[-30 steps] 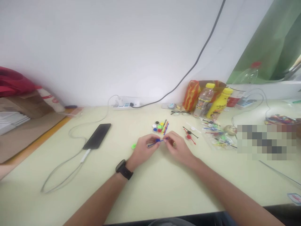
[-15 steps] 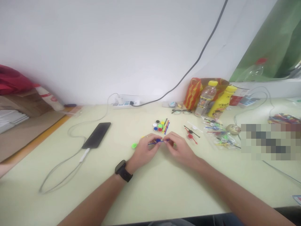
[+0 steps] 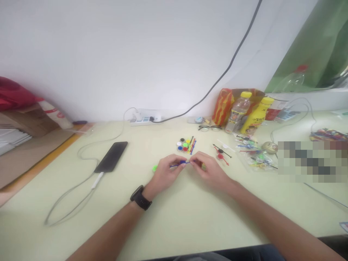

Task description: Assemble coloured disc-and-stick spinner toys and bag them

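Between my two hands is a blue plastic spinner arrow (image 3: 183,162) with a round hub, held just above the table. My left hand (image 3: 165,170) is closed in a pinch around its hub. The fingertips of my right hand (image 3: 205,165) pinch the arrow's other end. Beyond my hands lie several round coloured discs, such as a blue disc (image 3: 179,148), beside several thin coloured arrows (image 3: 192,145). A black spinner (image 3: 221,151) and a red spinner (image 3: 220,157) lie to the right. Partly behind my left hand sits a green disc (image 3: 154,168).
A black phone (image 3: 112,156) with a white cable lies at left. Plastic bags of spinner parts (image 3: 257,156), a clear bottle (image 3: 237,114) and a yellow bottle (image 3: 257,116) stand or lie at right. Glasses (image 3: 210,128) and a power strip (image 3: 145,117) are near the wall.
My right hand has shifted very slightly right along the blue arrow. Both hands keep their pinch, and the view has tilted a little.
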The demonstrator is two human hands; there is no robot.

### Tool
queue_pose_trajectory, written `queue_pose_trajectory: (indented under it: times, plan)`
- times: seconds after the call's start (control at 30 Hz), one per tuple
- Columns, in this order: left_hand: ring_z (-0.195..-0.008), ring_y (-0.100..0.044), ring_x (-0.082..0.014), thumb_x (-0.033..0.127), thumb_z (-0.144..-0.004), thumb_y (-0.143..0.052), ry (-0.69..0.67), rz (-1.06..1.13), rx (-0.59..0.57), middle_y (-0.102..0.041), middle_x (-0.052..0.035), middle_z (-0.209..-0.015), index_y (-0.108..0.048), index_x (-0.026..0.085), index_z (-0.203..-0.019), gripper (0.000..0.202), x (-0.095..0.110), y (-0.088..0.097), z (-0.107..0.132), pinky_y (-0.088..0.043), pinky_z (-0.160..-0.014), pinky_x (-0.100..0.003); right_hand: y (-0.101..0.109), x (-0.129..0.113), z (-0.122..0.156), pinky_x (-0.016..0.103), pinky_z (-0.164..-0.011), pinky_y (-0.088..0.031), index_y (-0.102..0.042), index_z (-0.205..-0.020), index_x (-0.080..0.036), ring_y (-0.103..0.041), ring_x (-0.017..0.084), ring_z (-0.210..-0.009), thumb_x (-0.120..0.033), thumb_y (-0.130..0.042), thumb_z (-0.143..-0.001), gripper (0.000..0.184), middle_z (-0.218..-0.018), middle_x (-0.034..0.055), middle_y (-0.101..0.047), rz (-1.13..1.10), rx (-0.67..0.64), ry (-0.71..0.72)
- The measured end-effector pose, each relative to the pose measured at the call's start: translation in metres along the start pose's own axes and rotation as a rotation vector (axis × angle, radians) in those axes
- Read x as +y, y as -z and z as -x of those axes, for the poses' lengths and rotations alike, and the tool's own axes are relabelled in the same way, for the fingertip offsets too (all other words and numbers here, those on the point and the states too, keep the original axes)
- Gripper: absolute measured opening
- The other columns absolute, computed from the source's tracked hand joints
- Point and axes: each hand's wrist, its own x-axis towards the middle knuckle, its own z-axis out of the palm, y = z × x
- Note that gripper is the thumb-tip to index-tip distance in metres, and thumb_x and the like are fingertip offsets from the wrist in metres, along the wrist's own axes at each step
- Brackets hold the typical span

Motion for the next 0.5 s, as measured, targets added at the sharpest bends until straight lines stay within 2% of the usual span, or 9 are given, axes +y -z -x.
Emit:
queue_pose_trajectory:
  times: [0.1, 0.3, 0.43, 0.5]
  plan:
    - [-0.103, -0.072, -0.0243, 0.034, -0.093, -0.072, 0.057, 0.126, -0.016, -0.077, -0.0091, -0.111, -0.076, 0.019, -0.110, 0.023, 0.005, 0.001, 0.000, -0.057, -0.095, -0.037, 0.003, 0.002, -0.001, 0.028, -0.064, -0.043, -0.066, -0.096, -0.021, -0.057, 0.016, -0.075, -0.019, -0.054, -0.098, 0.013, -0.086, 0.0028, -0.062, -0.037, -0.027, -0.019]
    - [-0.124, -0.065, -0.0289, 0.032, -0.094, -0.070, 0.195, 0.414, -0.096, -0.075, -0.0104, -0.124, -0.080, 0.019, -0.111, 0.023, 0.006, 0.011, -0.002, -0.049, -0.110, -0.041, 0.004, 0.001, -0.002, 0.030, -0.068, -0.047, -0.068, -0.098, -0.021, -0.061, 0.017, -0.078, -0.023, -0.054, -0.099, 0.013, -0.089, 0.0036, -0.065, -0.094, -0.022, -0.056]
    - [-0.120, -0.066, -0.0269, 0.032, -0.088, -0.079, 0.258, 0.476, -0.128, -0.074, -0.0103, -0.124, -0.076, 0.021, -0.120, 0.033, 0.005, 0.013, -0.002, -0.050, -0.106, -0.039, 0.003, -0.001, -0.002, 0.031, -0.072, -0.050, -0.067, -0.101, -0.021, -0.063, 0.017, -0.081, -0.026, -0.055, -0.099, 0.013, -0.097, 0.0048, -0.066, -0.125, -0.004, -0.078]
    - [-0.115, -0.068, -0.0248, 0.033, -0.086, -0.082, 0.262, 0.490, -0.131, -0.074, -0.0094, -0.121, -0.076, 0.021, -0.118, 0.034, 0.005, 0.012, -0.002, -0.052, -0.101, -0.037, 0.002, -0.002, -0.001, 0.032, -0.073, -0.051, -0.065, -0.114, -0.023, -0.063, 0.017, -0.082, -0.029, -0.056, -0.099, 0.018, -0.108, 0.0063, -0.065, -0.153, 0.039, -0.107]
